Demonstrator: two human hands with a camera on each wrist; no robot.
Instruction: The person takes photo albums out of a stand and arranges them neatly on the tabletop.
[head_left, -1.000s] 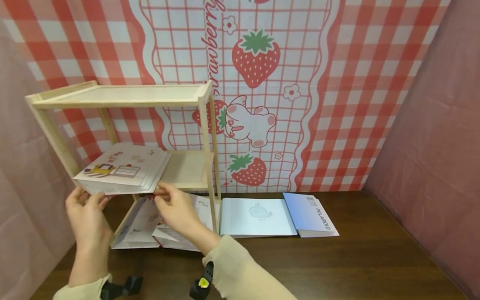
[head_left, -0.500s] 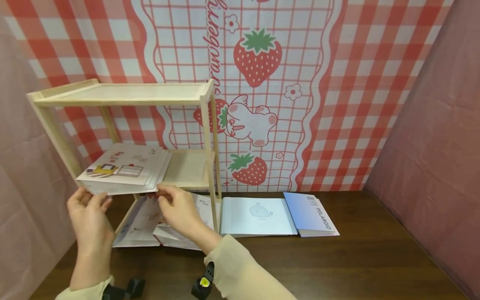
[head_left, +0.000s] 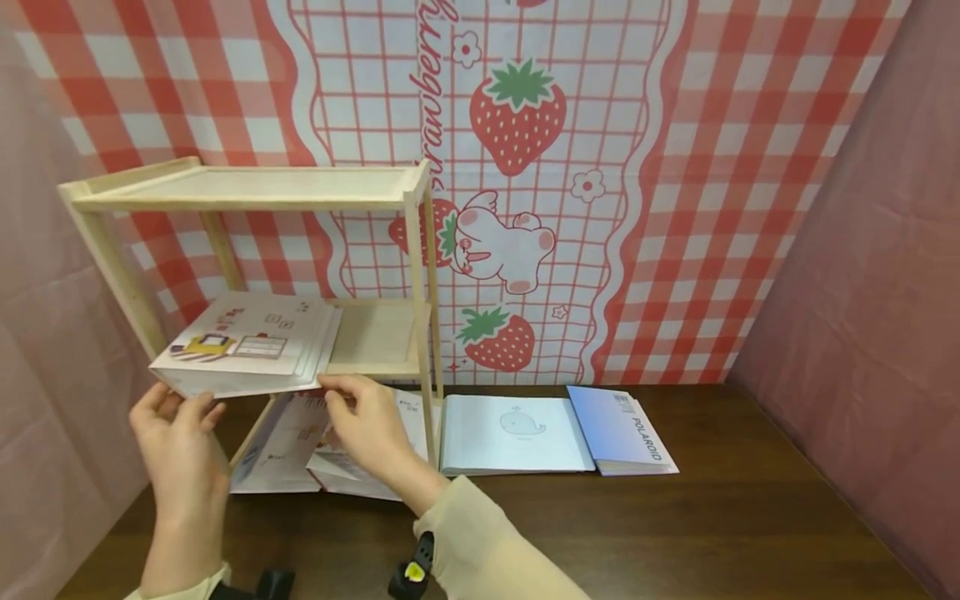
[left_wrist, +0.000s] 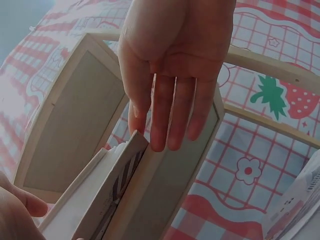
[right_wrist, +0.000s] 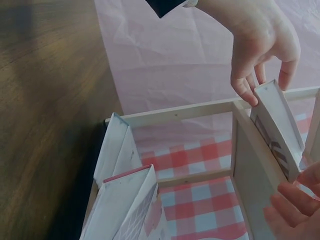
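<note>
White book: it lies on the middle tier, at its left end, jutting past the front edge.
Left hand: mine pinches its near-left corner between thumb and fingers.
Right hand: mine is relaxed, fingers mostly straight, touching its near-right corner.
Tipping risk: with that overhang, letting go too soon could, I judge, send it off the front edge.
Skewing risk: if I push harder on one corner, it may swing and catch the left post.
Wooden shelf: the unit carries this book midway; books on its bottom tier poke out past the front edge.
Tabletop: right of the shelf, towards the back edge, the whale-cover book lies beside the blue POLAROID book.
</note>
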